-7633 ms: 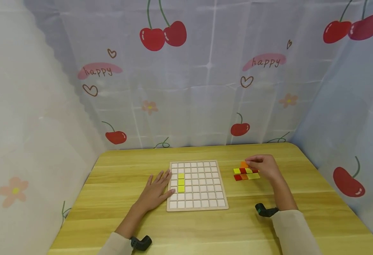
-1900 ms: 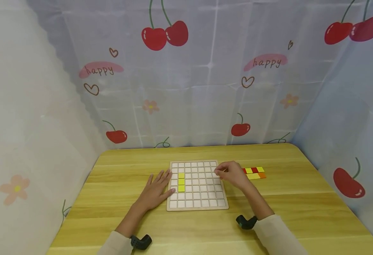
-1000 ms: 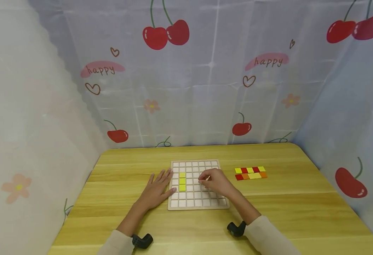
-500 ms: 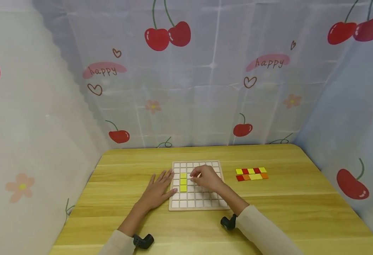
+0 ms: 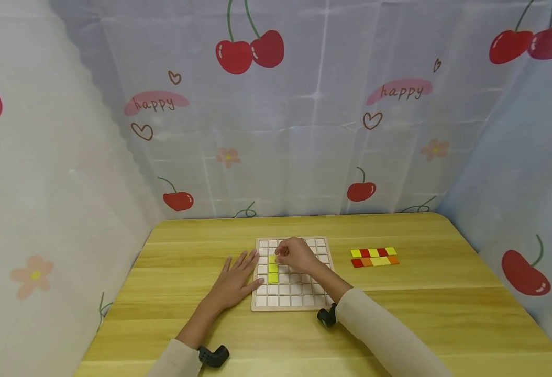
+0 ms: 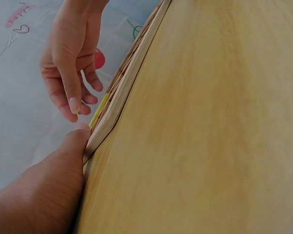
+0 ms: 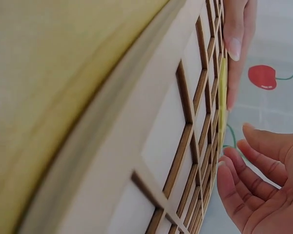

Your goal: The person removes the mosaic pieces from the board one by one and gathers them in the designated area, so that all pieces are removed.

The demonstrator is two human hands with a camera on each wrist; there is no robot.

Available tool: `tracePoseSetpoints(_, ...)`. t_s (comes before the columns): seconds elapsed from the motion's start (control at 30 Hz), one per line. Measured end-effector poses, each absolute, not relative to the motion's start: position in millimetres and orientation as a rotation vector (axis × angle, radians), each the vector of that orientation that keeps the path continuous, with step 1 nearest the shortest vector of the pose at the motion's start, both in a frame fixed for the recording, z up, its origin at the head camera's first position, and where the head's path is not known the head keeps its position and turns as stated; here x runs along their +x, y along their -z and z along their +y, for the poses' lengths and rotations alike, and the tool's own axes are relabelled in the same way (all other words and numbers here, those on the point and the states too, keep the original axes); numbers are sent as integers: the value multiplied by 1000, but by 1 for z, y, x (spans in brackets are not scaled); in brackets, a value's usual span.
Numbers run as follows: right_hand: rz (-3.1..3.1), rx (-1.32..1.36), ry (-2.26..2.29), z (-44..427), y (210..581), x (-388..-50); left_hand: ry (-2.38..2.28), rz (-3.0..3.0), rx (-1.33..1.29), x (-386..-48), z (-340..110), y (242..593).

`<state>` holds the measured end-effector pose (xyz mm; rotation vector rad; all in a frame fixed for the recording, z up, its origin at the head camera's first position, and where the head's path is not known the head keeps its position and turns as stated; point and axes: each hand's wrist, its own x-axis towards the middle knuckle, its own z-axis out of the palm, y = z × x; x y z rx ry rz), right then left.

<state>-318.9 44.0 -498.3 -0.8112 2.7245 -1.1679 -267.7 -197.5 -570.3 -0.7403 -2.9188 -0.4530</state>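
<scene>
My left hand (image 5: 235, 281) lies with fingers spread across the left edge of a wooden grid board (image 5: 262, 307). Its thumb rests on the rim beside three yellow tiles (image 5: 273, 268), set in a column of the grid. Over the board, my right hand (image 5: 298, 256) has loosely curled fingers, their tips beside the topmost yellow tile. In the left wrist view the right hand (image 6: 71, 61) appears a little off the board's surface. The right wrist view shows the right hand's fingers (image 7: 234, 195) curled, with no tile visible between them. The right hand covers several squares.
Right of the board, two rows of red, orange and yellow tiles (image 5: 375, 257) lie on the wooden table (image 5: 422, 298). A cherry-print curtain (image 5: 299, 131) stands behind and at both sides. Each wrist carries a black camera (image 5: 213, 356).
The right hand has left the tile rows, where it held an orange tile, and moved left over the board. An orange tile now ends the lower row. The left hand stays put.
</scene>
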Motion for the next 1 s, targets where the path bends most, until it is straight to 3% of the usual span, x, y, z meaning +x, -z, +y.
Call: tracePoseSetpoints(1.0, 2775, -787, 1013, 30, 506, -332, 488, -2887, -753, -265, -196, 568)
